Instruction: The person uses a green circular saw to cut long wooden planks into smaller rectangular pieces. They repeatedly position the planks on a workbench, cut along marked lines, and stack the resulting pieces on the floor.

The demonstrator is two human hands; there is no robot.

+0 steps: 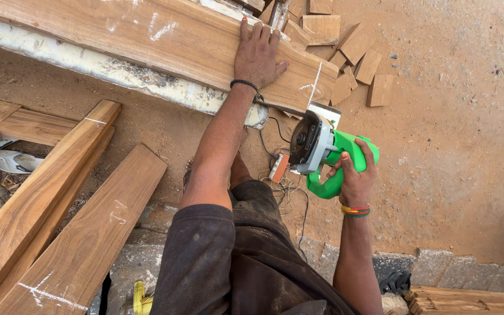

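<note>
While left hand (256, 55) presses flat, fingers spread, on plank (164, 41) near its right end; right hand (354, 175) wrapped tight on green circular saw (322, 154), blade just off plank end by chalk line (315, 84); risk: plank may shift on beam (118, 73), blade may bind and kick toward left hand; cord (275, 131) may snag.

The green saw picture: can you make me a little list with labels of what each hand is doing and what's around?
Left hand: flat on the long brown wooden plank, near its chalk-marked end
Right hand: gripping the green handheld circular saw, just below the plank's end
Behind plank: small cut wooden blocks on sandy ground
Left side: more long wooden boards
</note>
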